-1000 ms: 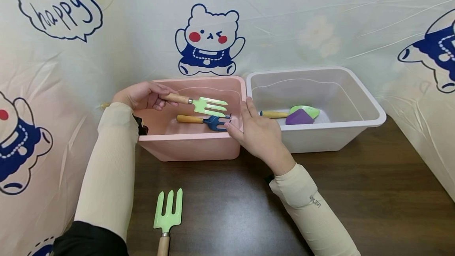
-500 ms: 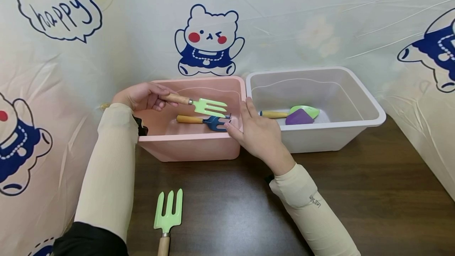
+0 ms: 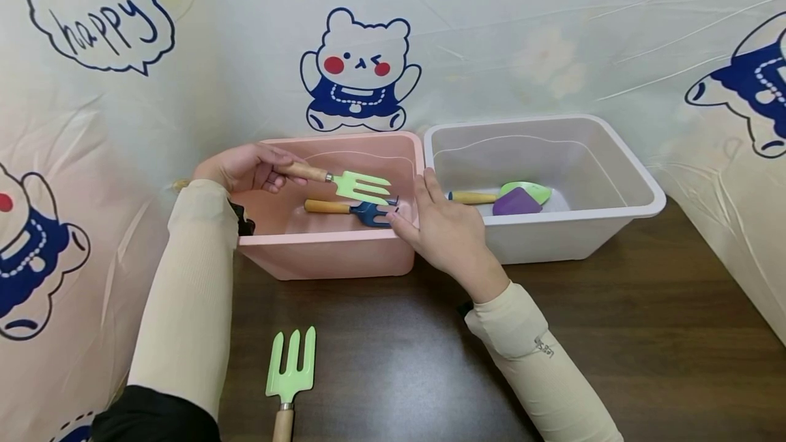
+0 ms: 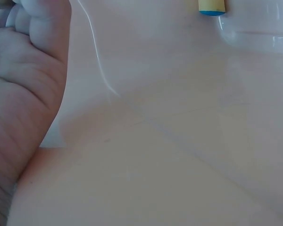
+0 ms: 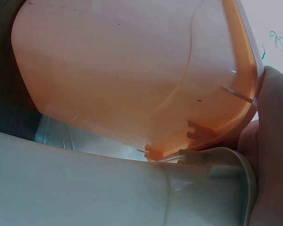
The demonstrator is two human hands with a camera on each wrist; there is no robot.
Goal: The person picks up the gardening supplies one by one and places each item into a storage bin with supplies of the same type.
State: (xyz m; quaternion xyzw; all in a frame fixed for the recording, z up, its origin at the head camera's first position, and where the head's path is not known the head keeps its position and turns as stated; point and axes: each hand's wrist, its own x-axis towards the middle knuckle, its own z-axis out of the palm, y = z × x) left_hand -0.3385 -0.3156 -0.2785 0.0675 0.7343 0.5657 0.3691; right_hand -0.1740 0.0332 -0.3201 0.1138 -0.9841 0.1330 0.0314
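Observation:
My left hand (image 3: pixel 252 166) holds a green garden fork (image 3: pixel 359 186) by its wooden handle, over the inside of the pink bin (image 3: pixel 331 258). The tines point right. Below it on the bin's floor lies a blue hand tool (image 3: pixel 371 213) with tines and a wooden handle. My right hand (image 3: pixel 451 234) rests at the adjoining rims of the pink bin and the light grey bin (image 3: pixel 546 241), fingers extended and thumb over the pink side. In the left wrist view, the curled fingers of my left hand (image 4: pixel 33 56) are partly cut off, and a blue-tipped handle end (image 4: pixel 211 7) shows.
A second green garden fork (image 3: pixel 290 380) lies on the dark wooden table (image 3: pixel 393 367) near the front, its handle cut off by the frame. Inside the grey bin are a green blade (image 3: pixel 534 189), a purple blade (image 3: pixel 517 202) and a wooden handle (image 3: pixel 473 198). Printed cloth (image 3: pixel 479 39) hangs behind.

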